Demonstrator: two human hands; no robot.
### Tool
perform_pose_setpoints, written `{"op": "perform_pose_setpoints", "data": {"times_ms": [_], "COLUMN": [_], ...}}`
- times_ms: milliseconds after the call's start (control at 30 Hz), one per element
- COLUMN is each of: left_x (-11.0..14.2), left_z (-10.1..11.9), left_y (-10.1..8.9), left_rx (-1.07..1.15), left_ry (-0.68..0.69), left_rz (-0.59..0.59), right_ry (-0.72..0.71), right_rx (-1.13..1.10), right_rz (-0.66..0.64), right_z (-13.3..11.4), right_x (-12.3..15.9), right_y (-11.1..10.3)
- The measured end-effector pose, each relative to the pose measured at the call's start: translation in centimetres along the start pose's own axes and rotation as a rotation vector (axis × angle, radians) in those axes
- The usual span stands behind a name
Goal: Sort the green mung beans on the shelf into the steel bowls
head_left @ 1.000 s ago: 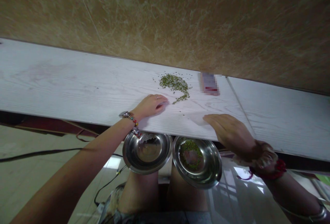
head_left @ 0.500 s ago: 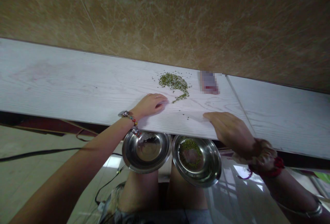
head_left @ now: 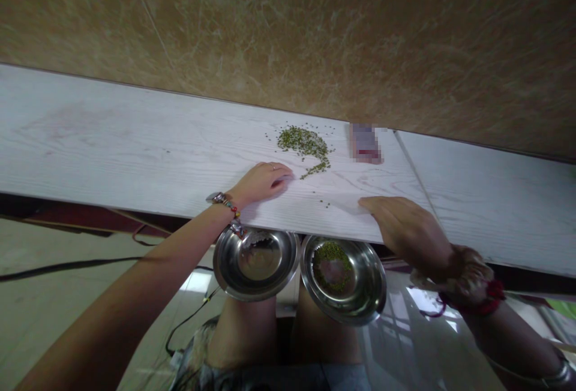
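Note:
Small green beans [head_left: 302, 140], which look like mung beans, lie spread on the white wood-grain tabletop [head_left: 180, 163], with a thin tail curving toward me. My left hand [head_left: 263, 182] rests on the table just left of that tail, open, its bent fingers loosely together and nothing visible in them. Farther right, my right hand [head_left: 402, 220] is low over the table near the front edge, fingers stretched leftward and close together; no held thing shows, though its palm is hidden. A few loose beans [head_left: 324, 203] lie between the hands.
Two steel bowls sit below the table edge above my knees. The left bowl [head_left: 234, 286] holds some pale bits; the right bowl [head_left: 371, 313] holds green beans. A blurred-out flat item [head_left: 365, 144] lies near the wall [head_left: 288, 37]. A cable [head_left: 72, 266] runs at left.
My right hand has shifted slightly to the right, away from the loose beans. My left hand, the bean pile and both bowls stay in place.

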State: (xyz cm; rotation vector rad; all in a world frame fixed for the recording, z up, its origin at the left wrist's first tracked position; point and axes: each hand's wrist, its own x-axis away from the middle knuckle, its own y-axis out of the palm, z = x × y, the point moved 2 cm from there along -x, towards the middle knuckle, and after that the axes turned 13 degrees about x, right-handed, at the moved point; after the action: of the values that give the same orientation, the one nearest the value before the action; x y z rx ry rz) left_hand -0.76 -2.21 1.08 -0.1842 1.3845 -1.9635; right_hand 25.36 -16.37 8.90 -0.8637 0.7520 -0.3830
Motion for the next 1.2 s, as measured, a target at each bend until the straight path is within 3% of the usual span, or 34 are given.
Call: {"op": "perform_pose_setpoints", "data": {"times_ms": [167, 367, 533, 700, 1033, 1200], "left_x": [0.0, -0.1, 0.0, 0.0, 0.0, 0.0], "left_z": [0.1, 0.1, -0.2, -0.1, 0.0, 0.2], "left_y": [-0.1, -0.1, 0.1, 0.0, 0.1, 0.0], "left_rx": [-0.006, -0.004, -0.003, -0.010, -0.005, -0.003], "left_ry": [-0.021, -0.005, -0.005, -0.010, -0.008, -0.019], "left_rz": [-0.011, -0.005, 0.003, 0.005, -0.002, -0.004], "right_ry": [-0.062, -0.046, 0.004, -0.045, -0.110, -0.111], "right_rx": [0.047, -0.061, -0.043, -0.023, -0.153, -0.218], "right_rz": [0.030, -0.021, -0.007, 0.026, 0.028, -0.030], "right_z": [-0.6, -0.2, 0.2, -0.4, -1.2, -1.4], "right_x": [-0.9, 0.1, 0.2, -0.3, 0.1, 0.3], "right_y": [-0.3, -1.7, -0.8, -0.5, -3.6, -5.2]}}
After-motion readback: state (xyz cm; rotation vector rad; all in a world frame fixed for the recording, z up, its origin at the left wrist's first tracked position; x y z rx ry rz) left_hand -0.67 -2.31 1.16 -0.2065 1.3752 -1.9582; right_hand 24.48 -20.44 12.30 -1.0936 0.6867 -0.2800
